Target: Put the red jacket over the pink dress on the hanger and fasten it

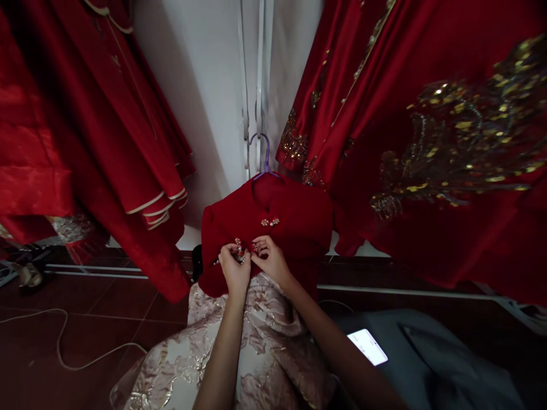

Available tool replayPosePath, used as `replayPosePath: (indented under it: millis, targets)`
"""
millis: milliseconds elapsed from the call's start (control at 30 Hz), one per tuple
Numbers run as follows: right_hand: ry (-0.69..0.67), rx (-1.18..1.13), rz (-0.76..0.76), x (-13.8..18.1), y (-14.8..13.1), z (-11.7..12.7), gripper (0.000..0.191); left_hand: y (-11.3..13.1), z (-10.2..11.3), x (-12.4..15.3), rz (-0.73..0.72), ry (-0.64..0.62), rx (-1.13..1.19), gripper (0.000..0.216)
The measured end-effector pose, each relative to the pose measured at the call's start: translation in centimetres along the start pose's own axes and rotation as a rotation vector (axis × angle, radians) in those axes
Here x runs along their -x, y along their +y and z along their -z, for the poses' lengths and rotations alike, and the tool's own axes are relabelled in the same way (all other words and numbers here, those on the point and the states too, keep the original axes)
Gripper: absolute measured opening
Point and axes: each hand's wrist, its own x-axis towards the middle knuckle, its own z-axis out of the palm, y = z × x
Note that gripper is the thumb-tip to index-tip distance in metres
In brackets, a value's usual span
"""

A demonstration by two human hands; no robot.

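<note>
A red velvet garment (294, 210) hangs in front of me on a purple hanger (267, 162). On its chest sits a jewelled flower clasp (270, 222). Lower down, my left hand (235, 270) has its fingers closed on a second jewelled clasp (238, 245) at the front of the garment. Close beside it, my right hand (273, 262) pinches a small jewelled piece of the red front. Fingers cover part of both pieces, so I cannot tell whether they are joined. Below both hands spreads a pale pink floral brocade skirt (260, 341) with metallic thread.
Red garments with pale piping (128, 125) hang at left. A red garment with gold sequins (461, 131) hangs at right. Behind stand white metal rails (259, 68). A lit phone (368, 346) lies on grey fabric (410, 341) at right. A white cable (64, 341) crosses the tiled floor.
</note>
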Motion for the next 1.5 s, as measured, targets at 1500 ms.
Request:
replayPosePath:
  millis: [1500]
  targets:
    - [0.247, -0.087, 0.004, 0.9, 1.4, -3.5, 0.027, -1.5, 0.1, -0.3, 0.105, -0.049, 0.409, 0.029]
